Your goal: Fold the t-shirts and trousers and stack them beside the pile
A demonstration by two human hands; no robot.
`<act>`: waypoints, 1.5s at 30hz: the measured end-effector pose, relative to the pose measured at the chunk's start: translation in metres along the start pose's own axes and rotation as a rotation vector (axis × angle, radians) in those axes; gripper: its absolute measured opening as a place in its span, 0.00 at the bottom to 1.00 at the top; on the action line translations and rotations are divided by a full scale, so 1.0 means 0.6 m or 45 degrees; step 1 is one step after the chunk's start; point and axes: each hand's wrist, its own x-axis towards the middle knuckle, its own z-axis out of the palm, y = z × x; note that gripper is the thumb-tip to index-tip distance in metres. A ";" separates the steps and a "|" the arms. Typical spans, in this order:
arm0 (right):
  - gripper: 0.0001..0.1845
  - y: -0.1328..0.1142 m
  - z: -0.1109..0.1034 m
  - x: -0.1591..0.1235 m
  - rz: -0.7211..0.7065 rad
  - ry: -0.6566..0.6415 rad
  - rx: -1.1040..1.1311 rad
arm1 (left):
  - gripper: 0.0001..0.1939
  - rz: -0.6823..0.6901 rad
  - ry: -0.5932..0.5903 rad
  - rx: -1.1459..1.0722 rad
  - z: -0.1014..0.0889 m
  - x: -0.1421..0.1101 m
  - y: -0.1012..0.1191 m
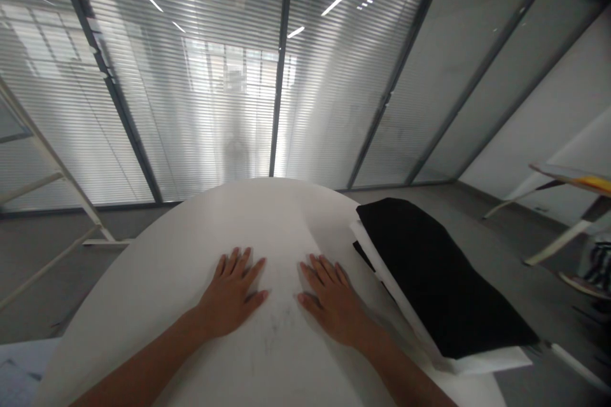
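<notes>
My left hand (232,293) lies flat on a white table (162,267), palm down, fingers stretched forward and slightly spread. My right hand (331,299) rests flat beside it, a short gap between the two, fingers also out. Neither hand holds anything. Both press on a white sheet or cloth (286,229) that runs down the middle of the table. To the right of my right hand lies a stack of folded fabric: a black piece (439,273) on top of white pieces (482,362).
A glass wall with closed blinds (286,76) stands beyond the table. A white ladder-like frame (52,178) leans at the left. At the far right is another table (573,181) on white legs, with a striped item (594,267) below it. Grey floor surrounds the table.
</notes>
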 end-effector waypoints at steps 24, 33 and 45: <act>0.36 -0.001 0.005 0.001 -0.004 0.008 -0.040 | 0.36 -0.015 -0.063 -0.006 -0.011 -0.003 0.004; 0.35 0.001 0.005 0.000 -0.017 0.025 -0.039 | 0.36 -0.021 -0.072 -0.013 -0.014 -0.001 0.006; 0.36 0.001 0.006 -0.001 -0.006 0.020 -0.051 | 0.36 -0.010 -0.037 -0.020 -0.008 -0.003 0.003</act>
